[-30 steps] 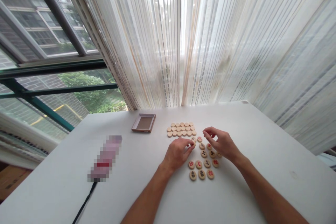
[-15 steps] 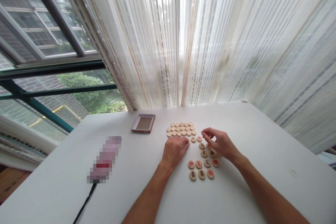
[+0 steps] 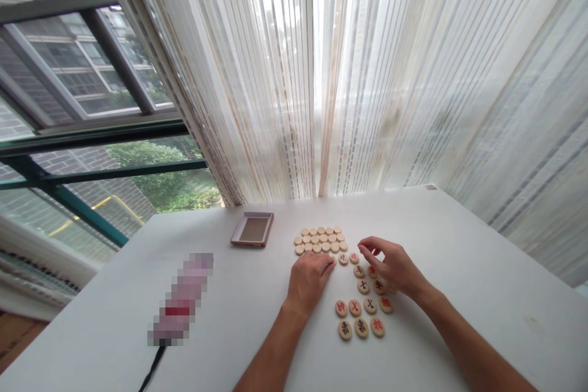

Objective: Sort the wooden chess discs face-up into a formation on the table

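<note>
Round wooden discs lie on a white table (image 3: 459,318). Several blank-faced discs (image 3: 321,239) form two tight rows at the back. In front of them, discs with red or black characters (image 3: 362,306) lie in loose rows. My left hand (image 3: 310,278) rests palm down, its fingers together and bent, their tips pressing a disc at the near edge of the blank rows. To the right, my right hand (image 3: 390,266) hovers over the marked discs with thumb and forefinger pinched close to a red-marked disc (image 3: 353,257). What the pinch holds, if anything, is hidden.
A small shallow brown box (image 3: 252,228) lies to the left of the blank discs. A blurred pinkish object (image 3: 181,300) with a black cable (image 3: 154,367) lies at the table's left. Striped sheer curtains (image 3: 367,104) hang behind the table, and a window (image 3: 92,104) is at the left.
My left hand carried a disc from the marked group back to the blank rows and lowered it there. My right hand barely moved. The camera tilted up, so everything sits lower in the picture.
</note>
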A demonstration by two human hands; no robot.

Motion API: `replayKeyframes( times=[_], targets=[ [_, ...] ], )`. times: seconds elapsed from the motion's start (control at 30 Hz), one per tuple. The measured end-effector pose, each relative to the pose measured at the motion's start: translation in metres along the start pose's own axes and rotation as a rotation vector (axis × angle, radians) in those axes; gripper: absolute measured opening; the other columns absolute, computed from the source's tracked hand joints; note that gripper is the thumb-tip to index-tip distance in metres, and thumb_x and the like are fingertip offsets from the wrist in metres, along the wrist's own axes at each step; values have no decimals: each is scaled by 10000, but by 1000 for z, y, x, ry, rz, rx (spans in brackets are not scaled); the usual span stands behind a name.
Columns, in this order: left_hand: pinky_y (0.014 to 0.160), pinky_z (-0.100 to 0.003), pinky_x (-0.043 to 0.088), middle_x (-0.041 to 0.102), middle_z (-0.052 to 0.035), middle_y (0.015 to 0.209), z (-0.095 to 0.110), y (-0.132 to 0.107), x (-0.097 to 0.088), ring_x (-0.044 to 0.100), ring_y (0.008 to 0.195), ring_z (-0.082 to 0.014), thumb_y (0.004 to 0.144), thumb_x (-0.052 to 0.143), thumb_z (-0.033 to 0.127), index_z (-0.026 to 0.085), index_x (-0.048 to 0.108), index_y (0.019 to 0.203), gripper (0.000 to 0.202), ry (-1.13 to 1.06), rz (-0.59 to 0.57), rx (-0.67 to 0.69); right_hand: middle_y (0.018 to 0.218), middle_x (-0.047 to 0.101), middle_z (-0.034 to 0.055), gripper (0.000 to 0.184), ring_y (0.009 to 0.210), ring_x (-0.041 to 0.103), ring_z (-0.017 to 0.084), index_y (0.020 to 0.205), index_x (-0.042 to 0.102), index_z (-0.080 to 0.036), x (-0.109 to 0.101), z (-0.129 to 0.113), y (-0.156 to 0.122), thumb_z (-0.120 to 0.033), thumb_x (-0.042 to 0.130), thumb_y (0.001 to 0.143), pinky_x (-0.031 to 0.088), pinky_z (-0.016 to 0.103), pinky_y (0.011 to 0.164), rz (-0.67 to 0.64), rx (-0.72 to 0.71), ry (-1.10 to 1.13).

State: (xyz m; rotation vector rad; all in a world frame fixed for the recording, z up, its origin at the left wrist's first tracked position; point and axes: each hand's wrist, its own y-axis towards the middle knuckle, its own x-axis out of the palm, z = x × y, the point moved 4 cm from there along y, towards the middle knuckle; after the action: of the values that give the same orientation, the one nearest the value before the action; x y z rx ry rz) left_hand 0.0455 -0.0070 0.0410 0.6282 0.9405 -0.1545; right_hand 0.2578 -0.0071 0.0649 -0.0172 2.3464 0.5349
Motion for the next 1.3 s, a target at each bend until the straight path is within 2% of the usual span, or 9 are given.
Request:
replayKeyframes(
  times=[0.17,0.4,0.5,0.63,0.7,0.87,0.97,1.07,1.3],
  targets=[
    [800,-343,502,758,-25,979,-2,0,-1,655,861,-225,926,613,253,275,706,1025,138,-10,6,-23,923,736,34,210,799,682,194,992,686,-239,3,9,9,-346,511,949,572,317,696,9,-2,15],
    [811,-322,531,753,-33,999,-7,-2,0,682,882,-211,917,632,273,267,709,1034,141,-30,18,-30,1006,725,56,227,874,694,194,1047,699,-224,21,26,50,-215,515,914,577,328,773,-91,-59,-41],
    [795,-316,535,748,-40,989,-12,0,-5,678,844,-201,935,600,255,254,703,1038,145,-55,52,-22,1002,718,69,253,894,689,196,1047,711,-216,28,21,67,-154,520,893,570,328,792,-109,-87,-57],
    [877,-358,508,727,-72,1009,-33,6,-23,640,935,-220,968,519,209,211,689,1065,195,-20,201,-56,1029,703,69,269,911,679,191,1082,708,-225,34,-2,79,-157,515,907,558,333,827,-146,-143,-51],
    [927,-395,483,721,-80,1067,-47,8,-31,613,1018,-236,952,510,149,205,685,1111,243,22,239,-98,1050,697,67,272,921,673,190,1118,698,-235,34,-16,77,-193,508,927,555,335,836,-165,-166,-38],
    [939,-413,466,693,-50,1234,-73,5,-30,577,1090,-233,880,536,41,248,693,1163,384,64,98,-159,1046,711,56,272,901,680,191,1140,691,-251,26,-32,59,-284,496,953,570,334,797,-156,-173,29],
    [943,-421,453,695,-52,1239,-79,3,-30,591,1075,-230,880,547,48,254,699,1157,378,103,106,-199,1043,728,54,264,918,687,202,1108,701,-244,18,-26,46,-337,509,952,581,335,783,-114,-127,96],
    [931,-400,450,713,-53,1196,-85,2,-33,607,1051,-228,904,578,125,244,723,1091,266,149,170,-266,1047,739,51,255,904,697,209,1064,708,-240,12,-13,36,-365,519,946,590,347,779,-57,-63,117],
    [880,-374,436,743,-57,1062,-93,1,-35,617,1005,-247,907,626,256,248,725,1041,167,205,216,-349,1006,751,45,218,866,708,211,1048,690,-237,5,6,20,-342,535,936,585,331,726,19,-22,102]
  ],
)
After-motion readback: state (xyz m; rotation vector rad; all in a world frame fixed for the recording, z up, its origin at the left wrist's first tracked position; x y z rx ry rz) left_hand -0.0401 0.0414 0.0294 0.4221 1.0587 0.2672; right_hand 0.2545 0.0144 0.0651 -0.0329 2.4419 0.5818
